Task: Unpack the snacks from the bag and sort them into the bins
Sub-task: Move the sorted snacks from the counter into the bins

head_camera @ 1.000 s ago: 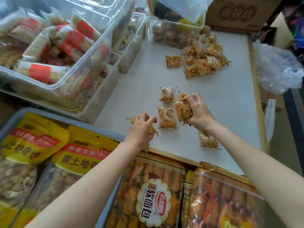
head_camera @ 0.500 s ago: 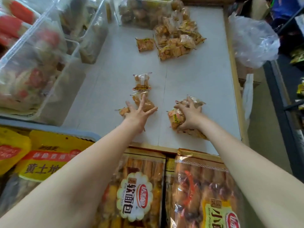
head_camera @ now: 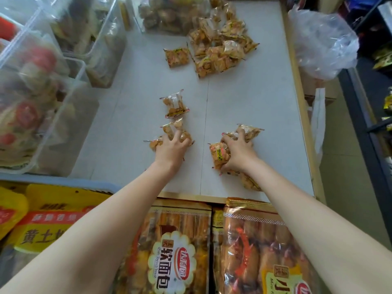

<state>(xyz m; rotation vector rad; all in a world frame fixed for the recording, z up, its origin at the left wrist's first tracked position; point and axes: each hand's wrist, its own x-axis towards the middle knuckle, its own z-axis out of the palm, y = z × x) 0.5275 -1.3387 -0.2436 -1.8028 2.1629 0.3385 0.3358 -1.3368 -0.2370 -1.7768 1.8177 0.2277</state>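
Bench point(head_camera: 244, 98) surface of pale grey-white panels, with a seam running down the middle and a light wooden edge along its near and right sides, carries the snacks. The left hand point(head_camera: 171, 149) has its grip curled down over a couple of small clear snack packets point(head_camera: 169, 129) near the bench's middle; one more loose packet point(head_camera: 174, 103) lies just beyond the fingertips. The right hand point(head_camera: 238, 154) clamps a bunch of packets point(head_camera: 218, 154) against the bench, with others poking out past its fingers and under the wrist. At the far end lies a heap of yellow-wrapped snacks point(head_camera: 220, 47), one packet point(head_camera: 177, 57) a little apart to its left. Clear plastic bins point(head_camera: 70, 107) filled with wrapped goods line the left side, blurred. A crumpled clear plastic bag point(head_camera: 324, 45) sits off the bench's right edge. Large bread packs point(head_camera: 174, 251) and yellow bags point(head_camera: 42, 225) fill the near foreground below the arms. Dark shelving stands at the far right.
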